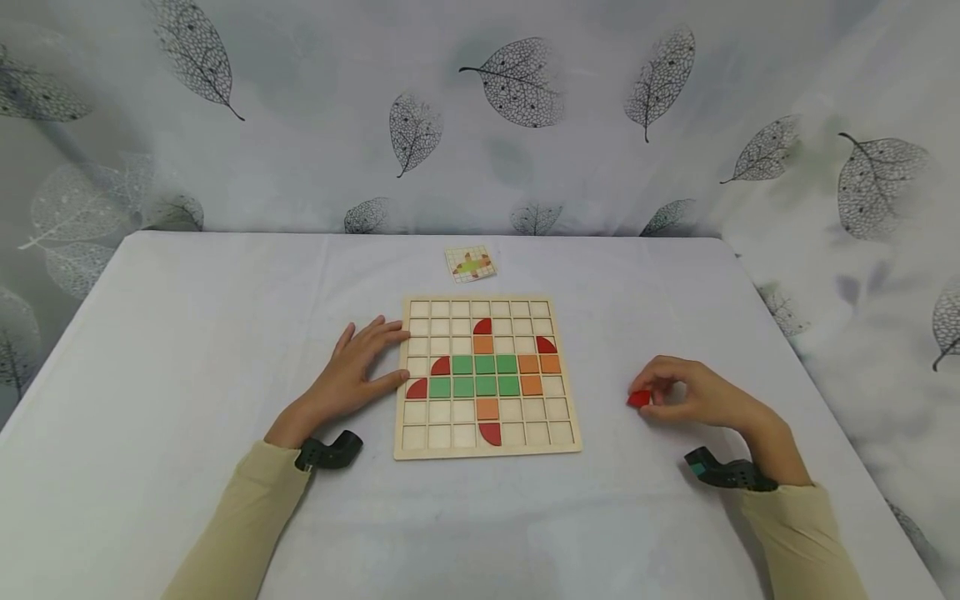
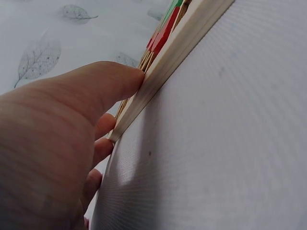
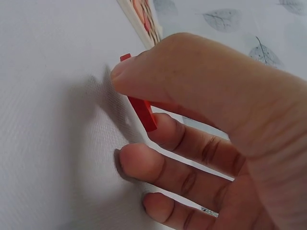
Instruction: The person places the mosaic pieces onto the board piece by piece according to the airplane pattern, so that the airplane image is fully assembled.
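A square wooden grid board [image 1: 489, 452] lies on the white table, with green and orange square tiles and several red quarter-round tiles set in its cells. My left hand [image 1: 352, 371] rests at the board's left edge, fingers spread; in the left wrist view the thumb [image 2: 115, 81] touches the wooden rim. To the right of the board, my right hand [image 1: 693, 396] pinches a red tile [image 1: 639, 399] between thumb and fingertip, just over the cloth. That red tile [image 3: 142, 114] shows partly behind the thumb in the right wrist view, so its full outline is hidden.
Behind the board lies a small pattern card [image 1: 471, 264] printed with a grid and coloured shapes. White cloth [image 1: 480, 525] covers the table, and a leaf-printed backdrop [image 1: 315, 108] rises along its back and right sides. Each wrist wears a dark camera band [image 1: 330, 451].
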The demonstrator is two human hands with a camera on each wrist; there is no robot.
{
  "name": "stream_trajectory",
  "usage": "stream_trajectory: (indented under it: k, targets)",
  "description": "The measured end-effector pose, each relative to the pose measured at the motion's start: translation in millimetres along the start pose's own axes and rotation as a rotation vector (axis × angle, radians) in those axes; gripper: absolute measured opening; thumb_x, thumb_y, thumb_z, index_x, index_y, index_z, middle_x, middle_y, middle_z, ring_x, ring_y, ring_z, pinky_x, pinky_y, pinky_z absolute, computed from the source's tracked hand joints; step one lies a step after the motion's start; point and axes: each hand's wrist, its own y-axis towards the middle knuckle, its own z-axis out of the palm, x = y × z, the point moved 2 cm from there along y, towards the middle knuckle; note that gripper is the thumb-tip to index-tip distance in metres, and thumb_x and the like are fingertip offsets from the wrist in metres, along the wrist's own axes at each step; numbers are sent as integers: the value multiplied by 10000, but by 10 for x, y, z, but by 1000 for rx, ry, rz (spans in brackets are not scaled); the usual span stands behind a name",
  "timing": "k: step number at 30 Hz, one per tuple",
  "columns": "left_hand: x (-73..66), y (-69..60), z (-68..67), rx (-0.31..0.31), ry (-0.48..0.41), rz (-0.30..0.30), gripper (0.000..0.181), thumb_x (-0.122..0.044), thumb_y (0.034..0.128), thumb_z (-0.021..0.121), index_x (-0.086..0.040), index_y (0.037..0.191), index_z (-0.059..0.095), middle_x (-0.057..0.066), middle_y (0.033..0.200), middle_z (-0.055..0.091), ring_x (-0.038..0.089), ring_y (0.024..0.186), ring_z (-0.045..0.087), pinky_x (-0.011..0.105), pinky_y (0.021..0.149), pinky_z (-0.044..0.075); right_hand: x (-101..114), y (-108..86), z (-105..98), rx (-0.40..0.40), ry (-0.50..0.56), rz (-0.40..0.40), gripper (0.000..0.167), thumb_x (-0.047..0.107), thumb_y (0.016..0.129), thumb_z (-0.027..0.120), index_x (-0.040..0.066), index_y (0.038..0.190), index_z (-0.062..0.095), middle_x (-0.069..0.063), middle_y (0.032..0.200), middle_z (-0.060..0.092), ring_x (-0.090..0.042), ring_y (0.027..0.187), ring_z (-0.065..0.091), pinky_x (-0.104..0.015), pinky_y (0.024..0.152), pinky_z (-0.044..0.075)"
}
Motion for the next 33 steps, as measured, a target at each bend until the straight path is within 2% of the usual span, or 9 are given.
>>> stream_trajectory:
  k: [15, 25, 33]
  targets:
    - [9, -14, -11, 0, -5, -5, 581, -308, 898, 701, -109, 1404, 495, 123, 1521, 389, 304, 1488, 169, 514, 1192, -44, 71, 117, 69, 8, 29, -24, 293, -5, 763, 801, 134, 1004, 709, 40, 895, 627, -125, 696, 545, -241, 606, 466]
    - [13, -3, -2, 9, -11, -3, 589, -314, 904, 694, -121, 1419, 482, 109, 1530, 380, 293, 1492, 158, 505, 1193, -50, 127, 214, 97, 44, 26, -42, 274, -20, 771, 783, 110, 999, 703, 28, 896, 617, -132, 705, 547, -238, 621, 484]
    - [20, 1, 7, 8, -11, -7, 592, -317, 902, 697, -124, 1420, 483, 103, 1531, 380, 284, 1494, 155, 496, 1194, -57, 134, 292, 120, 78, 30, -26, 260, 16, 789, 788, 133, 1007, 706, 48, 911, 617, -127, 731, 553, -230, 653, 504]
